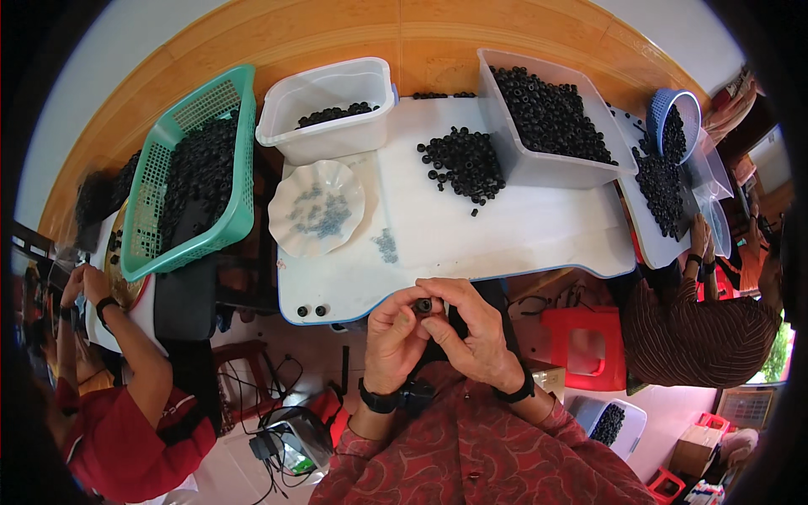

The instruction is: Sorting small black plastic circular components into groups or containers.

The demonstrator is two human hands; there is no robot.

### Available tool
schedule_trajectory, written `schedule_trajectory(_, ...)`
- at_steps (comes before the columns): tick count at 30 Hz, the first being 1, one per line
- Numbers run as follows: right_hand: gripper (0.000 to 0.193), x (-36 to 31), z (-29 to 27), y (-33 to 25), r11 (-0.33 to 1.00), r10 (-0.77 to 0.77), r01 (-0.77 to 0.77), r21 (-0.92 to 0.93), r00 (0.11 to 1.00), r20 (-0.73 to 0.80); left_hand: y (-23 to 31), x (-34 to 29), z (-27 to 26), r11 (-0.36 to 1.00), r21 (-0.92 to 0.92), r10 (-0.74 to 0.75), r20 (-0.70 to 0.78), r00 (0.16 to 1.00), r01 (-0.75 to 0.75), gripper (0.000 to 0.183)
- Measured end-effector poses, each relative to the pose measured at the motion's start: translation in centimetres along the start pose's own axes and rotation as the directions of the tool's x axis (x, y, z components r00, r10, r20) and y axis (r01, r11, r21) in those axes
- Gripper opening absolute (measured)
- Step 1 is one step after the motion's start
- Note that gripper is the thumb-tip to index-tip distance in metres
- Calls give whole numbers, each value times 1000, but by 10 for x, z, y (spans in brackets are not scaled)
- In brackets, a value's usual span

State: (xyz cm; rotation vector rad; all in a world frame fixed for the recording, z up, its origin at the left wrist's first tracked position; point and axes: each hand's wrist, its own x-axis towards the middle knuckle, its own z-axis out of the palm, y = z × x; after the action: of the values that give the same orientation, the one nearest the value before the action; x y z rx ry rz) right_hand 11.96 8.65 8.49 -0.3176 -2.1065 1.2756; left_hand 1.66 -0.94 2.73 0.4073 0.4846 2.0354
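Just off the table's near edge, my left hand (392,338) and my right hand (476,333) meet with their fingers closed. Between the fingertips they grip a small black round part (423,305) with a hole in it, partly covered by the fingers. A white scalloped plate (286,227) lies ahead to the left, bearing many tiny bluish translucent pieces (324,215). More such pieces lie loose beside it. Farther ahead, a loose pile of black round parts (468,162) sits on the white tabletop (530,231). Two single black parts (311,310) rest at the near left corner.
A grey bin of black parts (551,172), a white tub (332,139) and a green basket (244,194) stand around the table. One co-worker sits on the left (135,438), another on the right (703,337). A red stool (585,349) and cables (273,404) are below.
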Motion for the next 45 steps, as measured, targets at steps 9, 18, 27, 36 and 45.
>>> schedule_trajectory(9,46,-8,8,-5,1000,-3,4,20,1000,-19,1,-9,10,998,53,41,14,999,-42,35)
schedule_trajectory(18,42,-11,11,-9,997,-57,59,47,997,-48,1,-15,18,993,68,95,39,995,-97,34)
schedule_trajectory(27,35,-18,9,-13,990,36,-27,140,998,-59,-3,-18,18,995,39,85,66,994,-87,35)
schedule_trajectory(36,38,-12,9,1,962,86,-77,264,996,-24,-4,-14,12,987,95,121,58,991,-126,33)
schedule_trajectory(45,47,-5,20,12,934,138,-146,327,989,49,0,-10,5,988,115,106,-48,993,-100,33)
